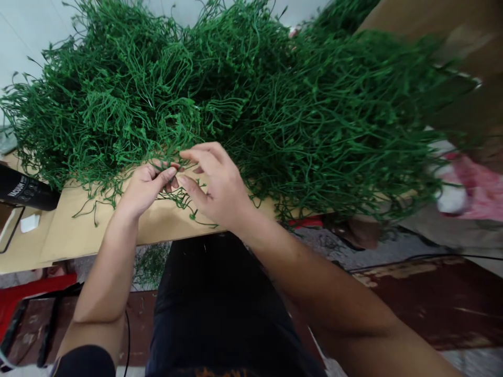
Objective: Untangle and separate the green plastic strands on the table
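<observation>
My left hand [148, 184] is closed, thumb against fingers, on a few thin green stems that look like plastic. Close to its right is my right hand [218, 183], with thumb and forefinger apart and curved toward the stems; I see nothing firmly held in it. Loose green stems [184, 199] hang and lie below both hands on the cardboard [157, 222]. Behind them rises a large tangled heap of the same green stems [137, 84], with small knobbed tips. The tips of my left fingers are partly hidden by stems.
A black bottle [29, 188] lies at the left edge, near a dark-edged flat object [11, 229] and a small white piece [30, 223]. Brown cardboard [471, 47] and pink plastic [481, 186] are at the right. Green bits [151, 266] lie on the floor.
</observation>
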Motion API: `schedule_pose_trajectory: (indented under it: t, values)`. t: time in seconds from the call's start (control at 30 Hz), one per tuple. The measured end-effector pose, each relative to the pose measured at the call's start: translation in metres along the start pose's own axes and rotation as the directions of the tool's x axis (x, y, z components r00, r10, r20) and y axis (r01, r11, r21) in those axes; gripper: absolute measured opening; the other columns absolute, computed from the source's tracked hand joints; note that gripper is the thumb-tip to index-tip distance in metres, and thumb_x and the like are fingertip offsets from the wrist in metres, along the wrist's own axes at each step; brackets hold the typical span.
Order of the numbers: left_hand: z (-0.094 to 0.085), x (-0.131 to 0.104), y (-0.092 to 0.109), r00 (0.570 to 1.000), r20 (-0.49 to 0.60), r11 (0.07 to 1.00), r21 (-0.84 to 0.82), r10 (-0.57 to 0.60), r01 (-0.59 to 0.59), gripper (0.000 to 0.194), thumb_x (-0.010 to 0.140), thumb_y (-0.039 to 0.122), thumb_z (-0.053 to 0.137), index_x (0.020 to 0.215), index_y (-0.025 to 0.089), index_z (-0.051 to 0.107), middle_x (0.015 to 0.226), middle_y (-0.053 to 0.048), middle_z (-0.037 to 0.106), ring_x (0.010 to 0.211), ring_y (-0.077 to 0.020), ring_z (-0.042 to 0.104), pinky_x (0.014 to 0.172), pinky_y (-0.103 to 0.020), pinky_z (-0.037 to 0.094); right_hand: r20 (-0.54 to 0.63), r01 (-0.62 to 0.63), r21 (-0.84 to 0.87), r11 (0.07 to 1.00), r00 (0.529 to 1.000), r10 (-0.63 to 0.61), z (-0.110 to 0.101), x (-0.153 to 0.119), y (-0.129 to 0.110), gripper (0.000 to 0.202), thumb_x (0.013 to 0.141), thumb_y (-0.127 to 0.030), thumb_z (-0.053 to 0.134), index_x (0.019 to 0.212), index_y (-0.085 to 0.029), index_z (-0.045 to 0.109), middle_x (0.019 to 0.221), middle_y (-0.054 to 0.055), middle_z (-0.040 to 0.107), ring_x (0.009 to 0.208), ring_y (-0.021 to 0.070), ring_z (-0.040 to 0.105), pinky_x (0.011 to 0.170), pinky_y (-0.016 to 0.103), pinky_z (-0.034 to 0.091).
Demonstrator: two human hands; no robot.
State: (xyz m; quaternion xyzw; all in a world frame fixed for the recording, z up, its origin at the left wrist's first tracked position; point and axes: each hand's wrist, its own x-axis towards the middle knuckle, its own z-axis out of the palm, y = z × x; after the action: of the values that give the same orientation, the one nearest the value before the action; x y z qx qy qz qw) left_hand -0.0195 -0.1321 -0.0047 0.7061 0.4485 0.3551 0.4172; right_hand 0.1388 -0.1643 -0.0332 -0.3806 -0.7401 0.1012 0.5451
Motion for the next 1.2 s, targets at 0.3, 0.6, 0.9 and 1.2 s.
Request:
schedule_pose_trajectory:
  t: [0.3,0.6,0.9,1.2]
  values:
    - [-0.016,0.008,0.019,0.987,0.159,0.935,0.352,-0.02,-0.038,0.025,0.071,0.036,0.063,0.062,0.012,0.06,0.055,0.0,0.056,0.051,-0.007,0.047,0.05,-0.02,0.038,0.195,-0.15,-0.099,0.984,0.966,0.167,0.005,0.023,0.015,0.021,0.082,-0.032,0.051,0.091,-0.014,0.059,0.091,0.007,0.057,0.09,0.019,0.05,0.082,0.037,0.042]
    - [-0.042,0.012,0.016,0.999,-0.028,0.809,0.586,-0.044,0.052,0.008,0.072,0.019,0.055,0.073,0.014,0.061,0.064,0.0,0.061,0.062,-0.0102,0.053,0.061,-0.023,0.041,0.224,-0.207,-0.159,0.965,0.945,0.24,0.01,0.022,0.007,0.018,0.086,-0.024,0.046,0.079,-0.013,0.059,0.079,0.005,0.057,0.078,0.015,0.043,0.077,0.029,0.034]
    - [-0.024,0.02,-0.018,0.995,-0.075,0.93,0.367,0.059,-0.027,0.006,0.078,0.02,0.047,0.076,0.016,0.05,0.058,0.004,0.043,0.054,-0.007,0.039,0.054,-0.02,0.032,0.131,-0.254,-0.138,0.957,0.953,0.272,0.016,0.014,0.03,0.027,0.089,-0.023,0.039,0.094,-0.017,0.064,0.086,0.005,0.06,0.085,0.0168,0.048,0.08,0.032,0.035]
    - [-0.012,0.036,-0.048,0.948,-0.318,0.984,0.159,-0.021,0.075,0.026,0.079,0.018,0.051,0.054,0.015,0.046,0.049,0.006,0.033,0.05,-0.0064,0.028,0.052,-0.021,0.025,0.177,-0.08,-0.243,0.967,0.976,0.125,0.027,0.005,0.03,0.028,0.087,-0.023,0.037,0.073,-0.015,0.06,0.077,0.007,0.053,0.077,0.0175,0.041,0.073,0.033,0.036]
